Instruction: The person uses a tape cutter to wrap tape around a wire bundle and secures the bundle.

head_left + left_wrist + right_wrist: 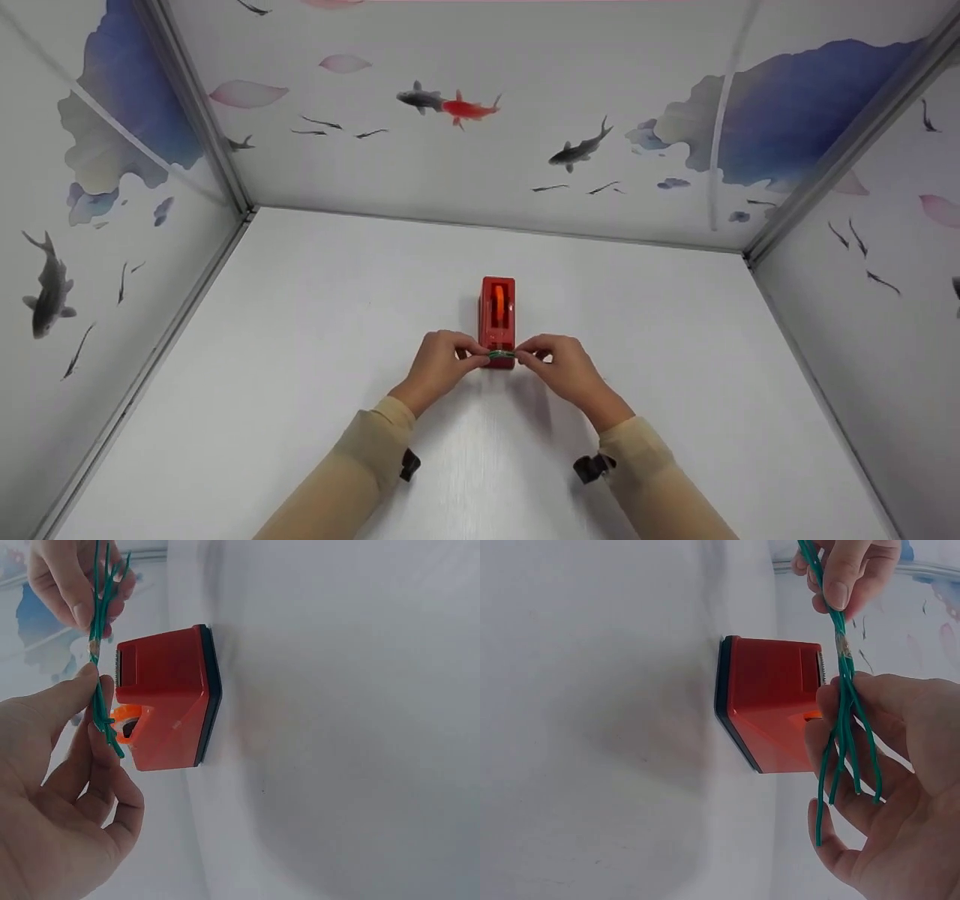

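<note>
A red tape dispenser (486,330) with an orange tape reel (500,304) stands upright on the white table. Close over its near end, a bundle of thin green wires (837,617) stretches between both hands. Around the bundle's middle sits a short band of clear, brownish-looking tape (844,645). My left hand (442,364) pinches one side of the bundle between thumb and fingertips. On the other side, the right hand (562,364) pinches it too, close to the tape band. Loose wire ends fan out past the fingers in the right wrist view.
The white tabletop (300,300) is bounded by a back panel (465,172) and side panels printed with fish and blue leaves. Metal strips run along the table's edges. A small black device (592,469) hangs at the right wrist, another (409,465) at the left.
</note>
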The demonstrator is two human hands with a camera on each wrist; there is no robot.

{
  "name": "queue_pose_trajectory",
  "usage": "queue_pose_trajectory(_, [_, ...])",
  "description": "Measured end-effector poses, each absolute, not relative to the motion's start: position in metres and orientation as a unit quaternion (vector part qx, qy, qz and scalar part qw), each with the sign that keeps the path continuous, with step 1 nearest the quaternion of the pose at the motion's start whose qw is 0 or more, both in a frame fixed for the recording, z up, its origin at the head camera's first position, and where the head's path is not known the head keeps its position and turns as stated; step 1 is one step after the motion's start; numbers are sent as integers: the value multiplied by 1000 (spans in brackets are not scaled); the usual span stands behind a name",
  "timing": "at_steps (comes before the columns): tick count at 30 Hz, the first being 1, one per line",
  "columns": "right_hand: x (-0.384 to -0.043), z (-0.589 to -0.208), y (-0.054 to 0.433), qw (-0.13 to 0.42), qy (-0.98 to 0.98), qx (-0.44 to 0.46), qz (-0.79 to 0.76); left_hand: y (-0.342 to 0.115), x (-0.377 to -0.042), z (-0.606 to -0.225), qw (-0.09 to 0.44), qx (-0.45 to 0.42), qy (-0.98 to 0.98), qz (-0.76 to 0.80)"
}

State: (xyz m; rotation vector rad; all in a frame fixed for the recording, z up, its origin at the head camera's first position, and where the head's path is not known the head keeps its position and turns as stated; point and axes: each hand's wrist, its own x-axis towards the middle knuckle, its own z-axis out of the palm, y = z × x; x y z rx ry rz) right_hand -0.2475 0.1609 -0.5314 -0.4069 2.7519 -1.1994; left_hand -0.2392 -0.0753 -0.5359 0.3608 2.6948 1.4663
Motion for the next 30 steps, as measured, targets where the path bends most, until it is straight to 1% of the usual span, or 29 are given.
queue_pose_trajectory(9, [-247, -534, 158, 60, 907, -129, -397, -75, -237, -539, -27, 151, 886, 438])
queue_pose_trajectory(21, [-248, -532, 158, 75, 902, -154, -397, -75, -235, -538, -81, 183, 895, 400])
queue_pose_trajectory(30, [-246, -534, 159, 83, 894, -156, -412, -73, -234, -542, -116, 209, 898, 369])
